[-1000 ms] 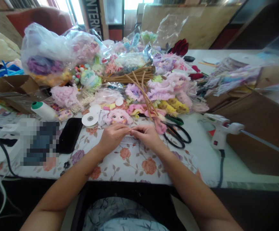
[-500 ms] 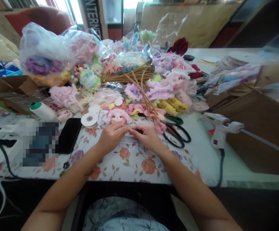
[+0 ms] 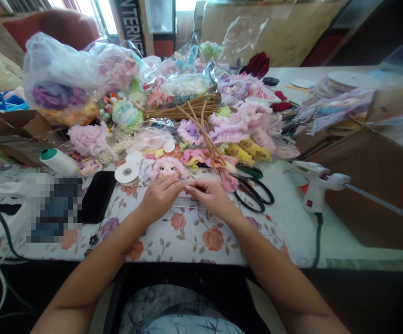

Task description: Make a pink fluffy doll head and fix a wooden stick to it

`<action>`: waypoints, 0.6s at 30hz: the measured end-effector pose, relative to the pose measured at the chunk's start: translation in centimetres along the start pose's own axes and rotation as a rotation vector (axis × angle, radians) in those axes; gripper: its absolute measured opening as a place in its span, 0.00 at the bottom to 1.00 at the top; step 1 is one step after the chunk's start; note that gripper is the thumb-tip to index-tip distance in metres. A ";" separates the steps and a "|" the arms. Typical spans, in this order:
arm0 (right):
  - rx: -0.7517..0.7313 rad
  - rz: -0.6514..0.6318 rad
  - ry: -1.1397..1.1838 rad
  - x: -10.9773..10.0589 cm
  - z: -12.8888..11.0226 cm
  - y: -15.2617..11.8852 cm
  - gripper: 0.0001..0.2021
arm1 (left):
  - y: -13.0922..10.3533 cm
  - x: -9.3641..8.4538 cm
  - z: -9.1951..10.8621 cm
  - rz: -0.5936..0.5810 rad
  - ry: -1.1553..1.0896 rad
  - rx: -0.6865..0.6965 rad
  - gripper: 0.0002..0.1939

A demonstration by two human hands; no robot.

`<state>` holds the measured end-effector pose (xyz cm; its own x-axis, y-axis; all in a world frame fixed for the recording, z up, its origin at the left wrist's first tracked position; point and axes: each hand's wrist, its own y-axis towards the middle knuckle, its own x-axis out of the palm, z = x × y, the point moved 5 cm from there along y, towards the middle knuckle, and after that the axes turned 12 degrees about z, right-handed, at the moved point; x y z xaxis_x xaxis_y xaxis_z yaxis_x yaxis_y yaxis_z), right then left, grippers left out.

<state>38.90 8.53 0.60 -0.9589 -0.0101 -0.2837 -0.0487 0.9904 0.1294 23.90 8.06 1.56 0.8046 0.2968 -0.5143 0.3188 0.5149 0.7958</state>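
Observation:
My left hand (image 3: 160, 195) and my right hand (image 3: 210, 195) meet fingertip to fingertip just above the floral tablecloth (image 3: 187, 232), near the table's front edge. Both pinch a small, thin, pale piece (image 3: 187, 188) between thumbs and fingers; it is too small to tell what it is. A clear strip lies on the cloth under my hands. Just beyond my fingers lies a pink-haired doll face (image 3: 168, 168), and a white ribbon spool (image 3: 126, 173) sits to its left.
Black scissors (image 3: 255, 195) lie right of my right hand, a white glue gun (image 3: 314, 183) with its cord farther right. A black phone (image 3: 97, 197) and a white thread cone (image 3: 58, 161) are at left. Frilly trims, tan sticks (image 3: 187, 111) and plastic bags (image 3: 65, 79) crowd the back.
My hands stay together at the same spot on the cloth, with only slight finger motion. The view has shifted a little.

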 end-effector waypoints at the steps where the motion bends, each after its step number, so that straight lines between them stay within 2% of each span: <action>1: 0.002 -0.014 -0.001 0.1 0.0 0.0 0.12 | 0.0 0.0 -0.1 -0.005 -0.011 -0.014 0.09; 3: -0.014 -0.044 -0.023 0.1 0.0 0.0 0.12 | 0.0 -0.1 -0.3 -0.013 -0.055 -0.070 0.09; 5: -0.087 0.024 -0.090 -0.3 -0.4 0.0 0.10 | 0.0 -0.1 -0.8 -0.032 -0.113 -0.172 0.09; 7: -0.260 0.268 -0.195 -1.5 -1.5 -0.2 0.08 | -0.1 0.0 -1.4 -0.047 -0.166 -0.315 0.08; 9: -0.508 0.546 -0.290 -2.6 -3.0 -1.3 0.06 | -0.2 0.0 -2.1 -0.042 -0.218 -0.480 0.06; 10: -0.635 0.625 -0.317 -2.7 -3.7 -2.0 0.05 | -0.3 0.1 -2.5 -0.042 -0.258 -0.566 0.06; 11: -0.743 0.645 -0.325 -2.4 -4.2 -2.6 0.06 | -0.5 0.3 -2.8 -0.044 -0.314 -0.650 0.07; 13: -0.851 0.552 -0.298 -1.4 -4.5 -3.2 0.07 | -1.0 0.8 -3.2 -0.060 -0.461 -0.808 0.10; 14: -0.833 0.484 -0.274 -0.9 -4.3 -3.1 0.07 | -1.2 1.0 -3.2 -0.068 -0.538 -0.875 0.11; 15: -0.769 0.421 -0.245 -0.3 -3.8 -2.9 0.06 | -1.4 1.3 -3.3 -0.074 -0.607 -0.929 0.13; 18: -0.431 0.296 -0.118 0.6 -1.7 -1.6 0.05 | -1.7 1.7 -3.1 -0.081 -0.739 -1.039 0.15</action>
<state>37.91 6.67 1.85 -0.9124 0.3011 -0.2772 0.0850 0.8019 0.5914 23.19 10.18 -1.71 0.9940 -0.1083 0.0159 0.1087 0.9938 -0.0246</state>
